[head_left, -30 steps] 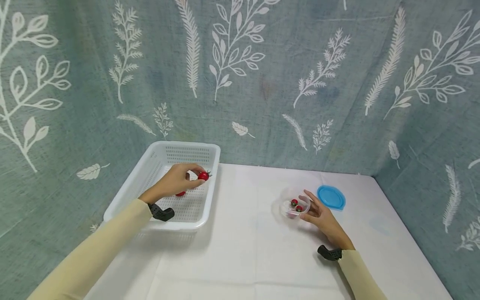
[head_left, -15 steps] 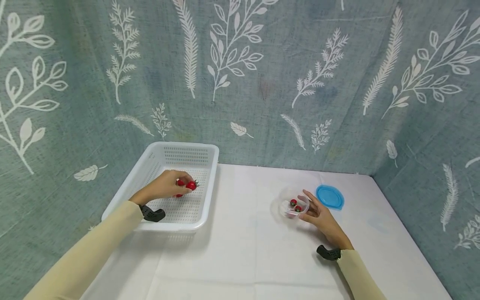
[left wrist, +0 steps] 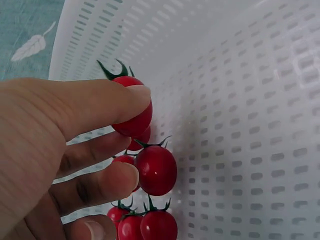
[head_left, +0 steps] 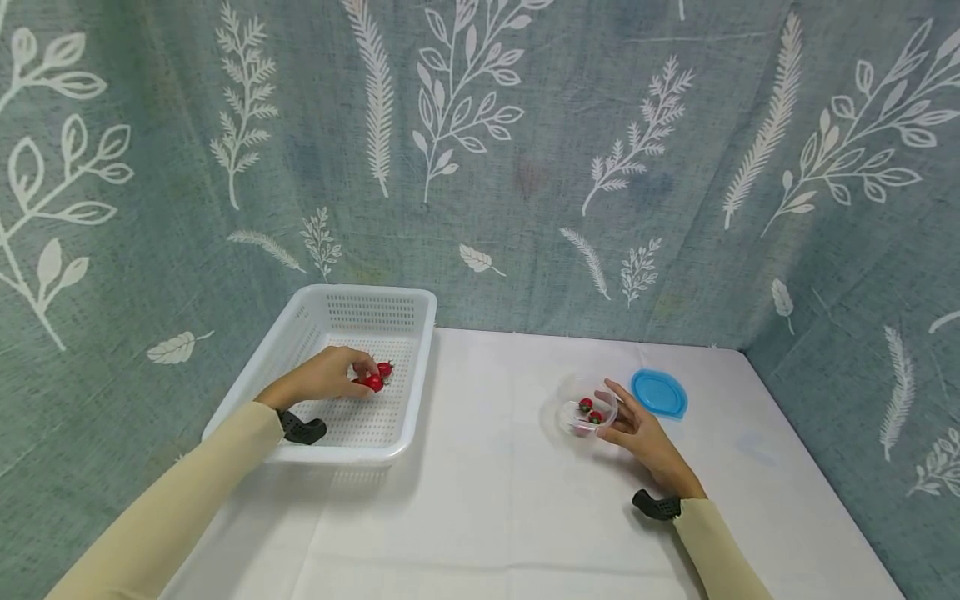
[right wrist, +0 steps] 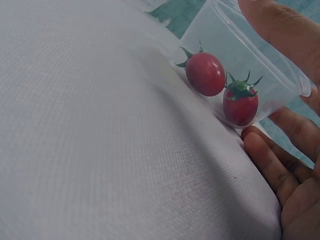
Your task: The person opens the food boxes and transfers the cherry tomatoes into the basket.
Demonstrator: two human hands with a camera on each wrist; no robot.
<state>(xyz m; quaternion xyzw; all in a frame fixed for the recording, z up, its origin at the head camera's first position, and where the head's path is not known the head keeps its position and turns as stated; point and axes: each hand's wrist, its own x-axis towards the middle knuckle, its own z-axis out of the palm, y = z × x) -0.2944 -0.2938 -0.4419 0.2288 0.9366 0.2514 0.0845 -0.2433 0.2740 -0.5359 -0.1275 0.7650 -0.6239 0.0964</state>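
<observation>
- Inside the white basket, the left hand has sunk lower since a second ago, fingers pinching a cherry tomato among others.
- The right hand stays curled around the clear container.

My sleeves pale yellow. Tomatoes shiny red, green star tops. Basket white, full of little holes. Cup see-through, two red tomatoes inside. Lid bright blue. Table cloth white. Curtain grey-blue, white leaves and ferns.
</observation>
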